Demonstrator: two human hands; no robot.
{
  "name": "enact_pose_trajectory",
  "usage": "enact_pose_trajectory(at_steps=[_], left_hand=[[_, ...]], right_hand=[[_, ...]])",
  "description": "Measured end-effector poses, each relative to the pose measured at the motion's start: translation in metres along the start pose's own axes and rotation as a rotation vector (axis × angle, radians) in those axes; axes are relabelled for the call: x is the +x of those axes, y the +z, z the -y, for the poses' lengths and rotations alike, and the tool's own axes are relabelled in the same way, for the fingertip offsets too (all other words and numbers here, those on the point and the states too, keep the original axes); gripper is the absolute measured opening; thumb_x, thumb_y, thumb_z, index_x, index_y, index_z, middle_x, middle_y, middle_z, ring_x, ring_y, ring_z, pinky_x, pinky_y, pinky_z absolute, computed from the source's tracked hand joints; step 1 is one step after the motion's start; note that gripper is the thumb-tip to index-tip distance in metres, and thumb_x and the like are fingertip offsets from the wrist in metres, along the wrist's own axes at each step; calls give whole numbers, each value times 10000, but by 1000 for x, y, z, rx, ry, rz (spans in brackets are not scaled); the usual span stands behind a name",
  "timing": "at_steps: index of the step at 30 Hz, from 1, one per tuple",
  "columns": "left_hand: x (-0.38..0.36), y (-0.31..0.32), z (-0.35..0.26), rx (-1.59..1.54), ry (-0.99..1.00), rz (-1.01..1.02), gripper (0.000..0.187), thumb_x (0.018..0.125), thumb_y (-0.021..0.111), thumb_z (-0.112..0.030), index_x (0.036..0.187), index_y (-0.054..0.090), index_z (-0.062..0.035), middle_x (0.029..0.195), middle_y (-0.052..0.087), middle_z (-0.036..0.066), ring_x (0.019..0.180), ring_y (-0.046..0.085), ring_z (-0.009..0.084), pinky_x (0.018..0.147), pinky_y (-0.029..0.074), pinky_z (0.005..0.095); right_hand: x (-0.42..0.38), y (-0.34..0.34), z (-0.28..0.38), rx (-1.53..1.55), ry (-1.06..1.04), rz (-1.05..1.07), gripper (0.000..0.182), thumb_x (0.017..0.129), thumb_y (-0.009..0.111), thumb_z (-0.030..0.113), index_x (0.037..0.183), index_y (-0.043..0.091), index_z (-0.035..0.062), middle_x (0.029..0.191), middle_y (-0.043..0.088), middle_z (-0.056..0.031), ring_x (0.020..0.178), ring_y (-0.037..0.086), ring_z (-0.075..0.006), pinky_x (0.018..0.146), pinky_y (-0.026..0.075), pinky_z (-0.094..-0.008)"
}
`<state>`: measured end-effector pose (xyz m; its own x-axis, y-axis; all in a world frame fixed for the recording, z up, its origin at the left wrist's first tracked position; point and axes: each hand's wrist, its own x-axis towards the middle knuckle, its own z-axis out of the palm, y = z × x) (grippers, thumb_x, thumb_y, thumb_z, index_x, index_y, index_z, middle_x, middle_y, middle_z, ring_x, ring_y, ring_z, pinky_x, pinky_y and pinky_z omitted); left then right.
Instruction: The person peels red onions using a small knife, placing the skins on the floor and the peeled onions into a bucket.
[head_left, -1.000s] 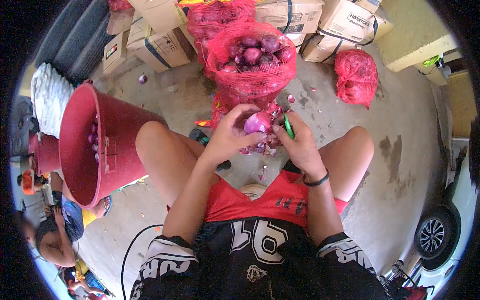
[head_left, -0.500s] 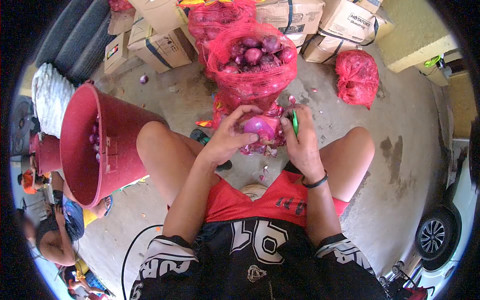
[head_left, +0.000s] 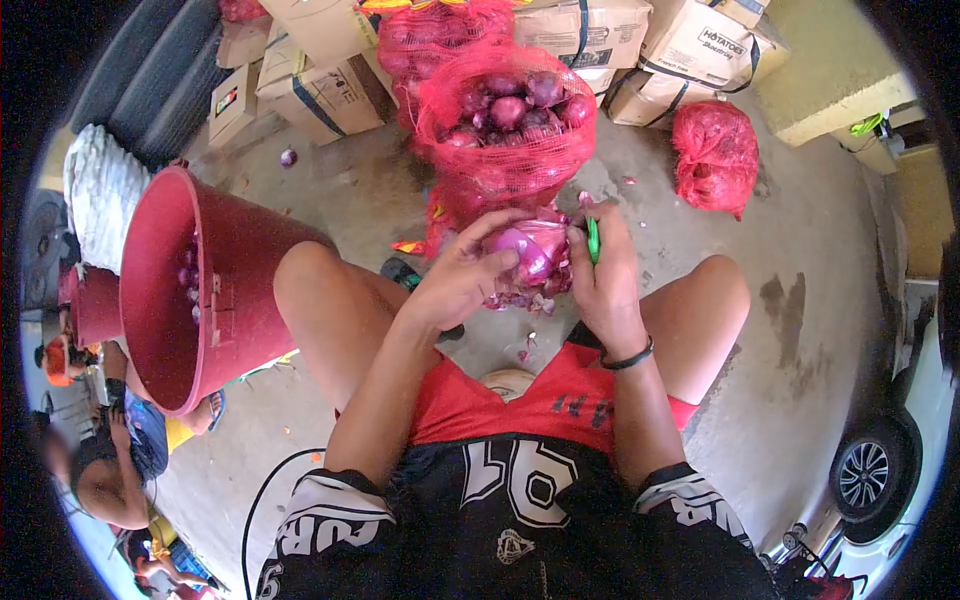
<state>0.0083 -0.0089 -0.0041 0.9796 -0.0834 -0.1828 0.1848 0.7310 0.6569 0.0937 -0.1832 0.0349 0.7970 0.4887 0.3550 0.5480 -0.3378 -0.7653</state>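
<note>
Slightly displaced toward the person's right since one second earlier are the right hand (head_left: 610, 272) and its green tool (head_left: 593, 240). Left hand (head_left: 448, 270): fingers curve around the far side of a red onion (head_left: 527, 260) and the thumb lies across its near side, so that the bulb sits between them. Right hand: thumb and fingers are closed on the tool, just right of the onion; whether the thumb touches the onion's skin cannot be told. Loose peelings (head_left: 541, 303) lie on the floor (head_left: 770, 400) below the onion. Beyond the hands stands a red net sack (head_left: 500, 172) of onions; to the left, a red tub (head_left: 262, 275).
</note>
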Motion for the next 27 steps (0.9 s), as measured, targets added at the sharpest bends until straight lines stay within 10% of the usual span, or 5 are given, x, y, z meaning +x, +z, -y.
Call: enact_pose_trajectory(at_steps=[9, 12, 19, 22, 27], left_hand=[[-6, -2, -9, -94, 38, 55, 588, 894, 666, -159, 1401, 383, -67, 1237, 571, 82, 1054, 625, 216, 979, 513, 463], [-2, -8, -5, -122, 186, -116, 527, 938, 604, -198, 1392, 386, -43, 1239, 577, 125, 1086, 617, 264, 994, 504, 479], [-1, -29, -4, -224, 199, -144, 469, 995, 462, -342, 1357, 431, -45, 1329, 532, 222, 1176, 569, 370, 964, 517, 484], [-5, -29, -3, -344, 141, -3, 473, 993, 461, -362, 1349, 443, -51, 1330, 534, 221, 1170, 575, 363, 950, 524, 472], [-7, -21, 5, -380, 81, 54, 449, 992, 474, -336, 1347, 445, -61, 1312, 554, 175, 1118, 617, 322, 895, 554, 470]], right_hand=[[3, -3, -46, -44, 261, -205, 148, 926, 569, 90, 1032, 534, -7, 864, 578, -236, 787, 587, -417, 685, 460, -461], [-1, -3, -47, -63, 238, -250, 123, 972, 527, 108, 1036, 550, 5, 663, 536, -84, 579, 523, -149, 551, 429, -324], [-20, 5, -25, -51, 242, 40, 243, 942, 596, 138, 1150, 581, 11, 903, 648, -137, 815, 620, -185, 754, 488, -320], [-19, 16, -24, 232, 180, 97, 352, 895, 658, 170, 1180, 565, -14, 909, 641, -176, 822, 640, -331, 763, 498, -363], [-9, 8, 6, 543, 392, 194, 262, 912, 651, 133, 1112, 583, -23, 895, 615, -90, 872, 584, -148, 784, 468, -306]])
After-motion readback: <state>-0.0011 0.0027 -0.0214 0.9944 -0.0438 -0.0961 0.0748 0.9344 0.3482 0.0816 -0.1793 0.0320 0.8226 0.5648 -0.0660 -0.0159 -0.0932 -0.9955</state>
